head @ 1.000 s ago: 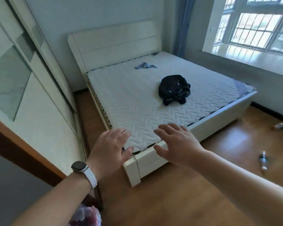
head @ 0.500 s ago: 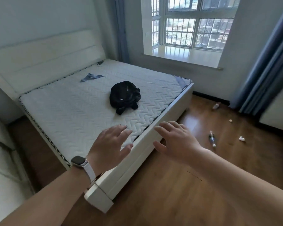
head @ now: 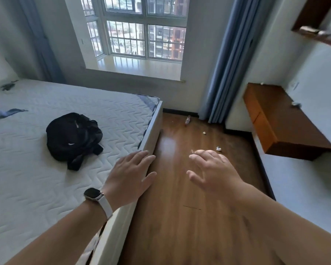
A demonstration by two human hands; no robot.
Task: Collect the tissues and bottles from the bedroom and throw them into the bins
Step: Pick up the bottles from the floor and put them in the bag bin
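White-strapped watch (head: 96, 197) on the wrist behind the left hand (head: 130, 176), palm down, fingers straight and slightly spread, gripping nothing, above the rim of the white bed frame (head: 153, 131); contact with it impossible to tell. Right hand (head: 216, 173) alongside, also palm down, fingers loosely fanned and a little bent, empty, over the glossy brown wooden floor (head: 170, 217). Just past the right fingertips, a small crumpled white tissue (head: 218, 149) on the floor, and at the index tip a sliver of something mostly hidden. Farther beyond the right hand, a second small pale tissue wad (head: 204, 133), then a small clear plastic bottle (head: 188, 119) lying near the foot of the blue pleated curtain (head: 224, 73). Off to the right of the right hand, an orange-brown wooden wall shelf (head: 275, 127) with a white tissue ball (head: 296, 104) on top. Left of the left hand, a white quilted mattress (head: 36, 178) bearing a black fabric backpack (head: 73, 138) and, farther left, a strip of blue-grey cloth (head: 4, 113). Straight ahead of both hands, well apart, a barred white-framed window (head: 141, 35).
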